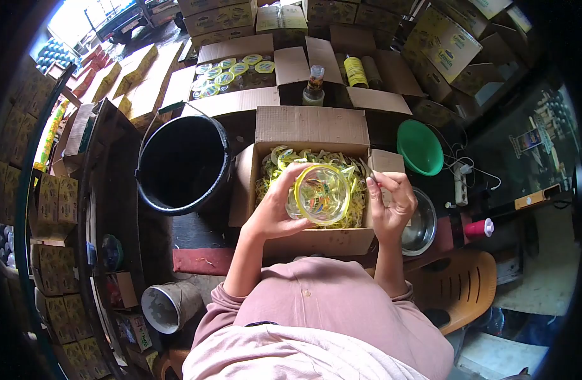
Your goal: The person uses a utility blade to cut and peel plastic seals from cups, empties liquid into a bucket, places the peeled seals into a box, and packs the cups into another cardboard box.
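Note:
My left hand (277,204) is closed around a clear plastic cup (322,194) with a yellow rim and coloured print, tilted toward me above an open cardboard box (313,125). Inside the box lies a heap of yellow-green plastic strips (270,183). To the right of the cup, my right hand (392,201) pinches a thin, dark pointed tool (365,167), its tip up and leaning left. The tool's exact kind is too small to make out. It stands apart from the cup.
A black bucket (145,190) stands left of the box. On the right are a green basin (421,149), a metal bowl (428,221) and a power strip (460,183). Behind, a carton holds several lidded cups (224,78), beside a bottle (313,85). An orange chair (462,285) is at lower right.

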Demonstrator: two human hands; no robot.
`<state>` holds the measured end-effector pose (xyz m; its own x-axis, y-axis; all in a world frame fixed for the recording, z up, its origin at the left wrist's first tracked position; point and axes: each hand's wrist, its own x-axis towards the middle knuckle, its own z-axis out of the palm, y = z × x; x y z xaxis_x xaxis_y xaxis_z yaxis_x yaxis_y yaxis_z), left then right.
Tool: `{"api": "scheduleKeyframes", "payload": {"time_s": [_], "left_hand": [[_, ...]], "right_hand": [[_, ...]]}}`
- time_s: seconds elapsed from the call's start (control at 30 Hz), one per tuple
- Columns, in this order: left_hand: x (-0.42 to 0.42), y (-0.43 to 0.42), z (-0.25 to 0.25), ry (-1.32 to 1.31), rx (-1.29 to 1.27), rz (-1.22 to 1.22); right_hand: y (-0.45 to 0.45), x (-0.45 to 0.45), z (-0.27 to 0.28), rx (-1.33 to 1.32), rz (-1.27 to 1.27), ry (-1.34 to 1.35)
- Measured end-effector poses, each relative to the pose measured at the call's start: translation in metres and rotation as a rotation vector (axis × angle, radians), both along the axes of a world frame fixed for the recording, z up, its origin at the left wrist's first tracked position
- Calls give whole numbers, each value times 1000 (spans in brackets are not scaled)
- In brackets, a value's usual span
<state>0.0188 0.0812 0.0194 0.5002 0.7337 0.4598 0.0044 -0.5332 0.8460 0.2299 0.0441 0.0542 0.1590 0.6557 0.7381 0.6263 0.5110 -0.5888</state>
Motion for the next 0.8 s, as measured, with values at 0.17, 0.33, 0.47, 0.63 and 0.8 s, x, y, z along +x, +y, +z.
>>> {"api": "scheduleKeyframes", "payload": {"time_s": [0.17,0.33,0.47,0.63,0.8], "left_hand": [[-3,-5,-3,-100,-112,18],[-1,-7,0,-208,-149,-37],[0,-10,-1,-233,-145,-25],[1,-10,4,-169,-53,24],[5,-9,-5,-199,-40,65]], "right_hand": [[4,-7,10,104,-25,-115],[6,-14,6,49,80,70],[3,-23,-4,-51,230,296],[-11,-30,-3,-35,198,209],[-13,-35,-5,40,178,187]]}}
